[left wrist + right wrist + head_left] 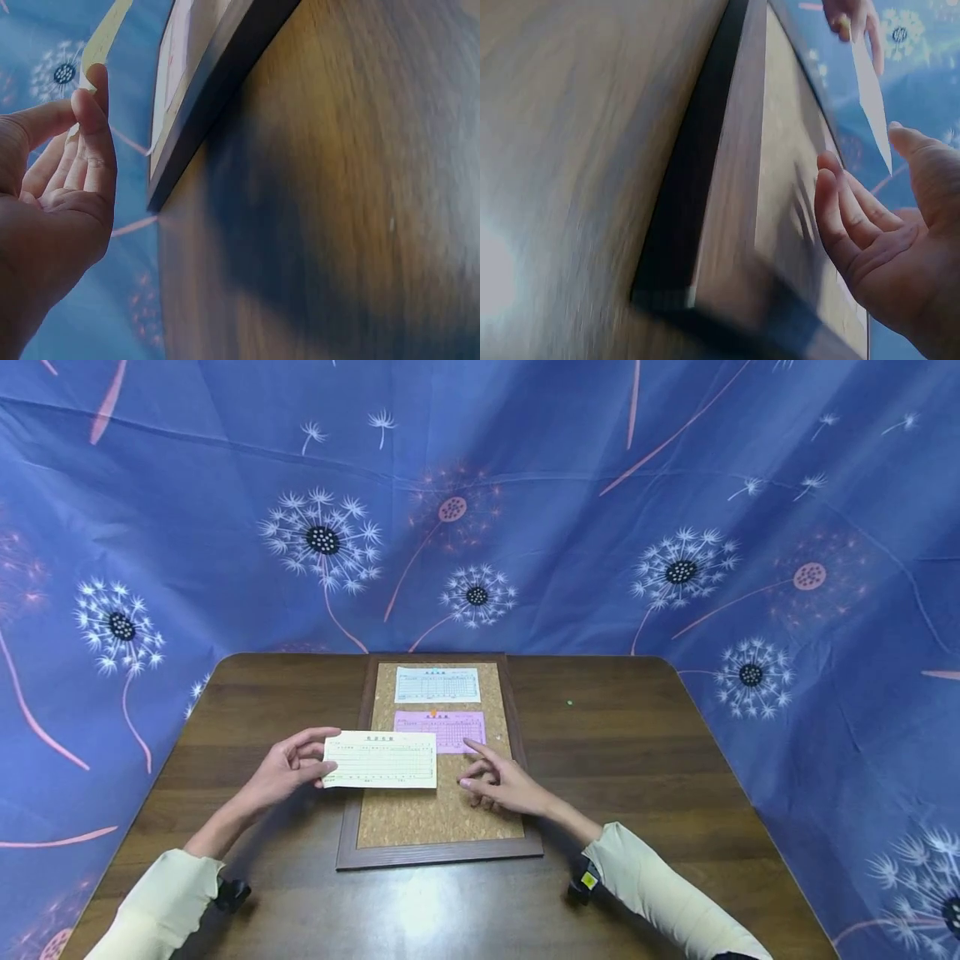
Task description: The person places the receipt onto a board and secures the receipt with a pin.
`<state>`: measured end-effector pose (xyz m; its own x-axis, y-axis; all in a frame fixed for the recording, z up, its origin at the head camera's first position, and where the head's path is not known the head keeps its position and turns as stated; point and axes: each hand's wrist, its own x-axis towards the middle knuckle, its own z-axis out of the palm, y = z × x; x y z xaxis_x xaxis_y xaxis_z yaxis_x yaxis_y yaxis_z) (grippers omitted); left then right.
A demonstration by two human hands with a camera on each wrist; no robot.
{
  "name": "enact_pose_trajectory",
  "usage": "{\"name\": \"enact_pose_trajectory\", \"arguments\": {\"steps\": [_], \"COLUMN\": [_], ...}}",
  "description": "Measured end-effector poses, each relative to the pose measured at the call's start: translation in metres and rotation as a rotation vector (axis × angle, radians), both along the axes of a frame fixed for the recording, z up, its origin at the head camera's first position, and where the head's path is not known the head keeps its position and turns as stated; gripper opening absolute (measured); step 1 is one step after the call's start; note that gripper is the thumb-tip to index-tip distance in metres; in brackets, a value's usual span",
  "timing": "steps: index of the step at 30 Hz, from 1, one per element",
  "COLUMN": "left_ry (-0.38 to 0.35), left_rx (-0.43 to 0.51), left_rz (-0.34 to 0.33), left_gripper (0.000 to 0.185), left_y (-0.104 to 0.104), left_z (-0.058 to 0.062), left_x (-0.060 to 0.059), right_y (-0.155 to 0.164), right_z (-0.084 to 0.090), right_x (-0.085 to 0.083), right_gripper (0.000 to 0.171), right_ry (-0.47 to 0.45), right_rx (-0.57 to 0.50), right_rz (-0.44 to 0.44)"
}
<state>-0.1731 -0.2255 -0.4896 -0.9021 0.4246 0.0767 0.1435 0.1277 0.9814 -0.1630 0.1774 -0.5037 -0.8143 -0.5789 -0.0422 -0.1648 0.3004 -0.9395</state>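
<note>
My left hand (291, 765) pinches a pale yellow printed slip (382, 760) by its left end, between thumb and fingers. In the left wrist view the same slip shows as a thin yellow strip. It is held above a framed cork board (420, 822) and overlaps the lower left of a purple slip (465, 723). That purple slip lies on the cork with an orange pin (433, 713) at its top edge. Higher up lies a pale blue slip (438, 686). Over the board's right side hovers my right hand (501, 783), its fingers loosely bent and holding nothing.
The board rests on a dark brown wooden table (622, 743), its frame raised above the tabletop. A tiny green bit (569, 702) lies right of the board. Behind the table hangs a blue cloth (570, 552) with dandelion prints.
</note>
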Motion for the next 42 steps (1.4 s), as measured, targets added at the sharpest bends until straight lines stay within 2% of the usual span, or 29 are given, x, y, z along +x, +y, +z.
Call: {"name": "enact_pose_trajectory", "arguments": {"steps": [3,6,10,14,17,23,29,35,42], "left_ry": [-0.013,-0.027,-0.021,-0.025,-0.039,-0.059,-0.081,-0.126,-0.138], "left_rx": [0.001,0.006,0.037,0.079,0.082,0.053,0.058,-0.002,-0.037], "left_rz": [-0.012,-0.022,-0.032,-0.064,-0.073,-0.062,-0.088,-0.095,-0.162], "left_gripper": [0.057,0.057,0.056,0.055,0.055,0.053,0.051,0.051,0.048], "left_y": [0.008,0.015,0.022,0.029,0.035,0.043,0.051,0.061,0.07], "left_z": [-0.002,-0.004,-0.007,-0.012,-0.015,-0.018,-0.022,-0.022,-0.025], "left_x": [-0.002,-0.003,-0.003,-0.003,-0.003,-0.003,-0.004,-0.003,-0.002], "right_y": [-0.011,-0.018,-0.022,-0.02,-0.017,-0.007,0.003,0.012,0.02], "right_z": [0.002,0.002,0.001,0.0,0.0,-0.001,-0.004,-0.006,-0.005], "right_x": [0.001,0.002,0.003,0.004,0.004,0.005,0.005,0.005,0.007], "right_gripper": [0.081,0.081,0.067,0.046,0.04,0.038,0.034,0.032,0.029], "right_ry": [-0.051,-0.039,0.007,0.025,0.017,-0.01,0.035,0.062,0.035], "right_rx": [-0.036,-0.08,-0.113,-0.08,-0.064,-0.06,-0.013,0.003,0.078], "right_rz": [0.016,0.033,0.032,0.015,-0.006,-0.058,-0.073,-0.063,-0.072]}}
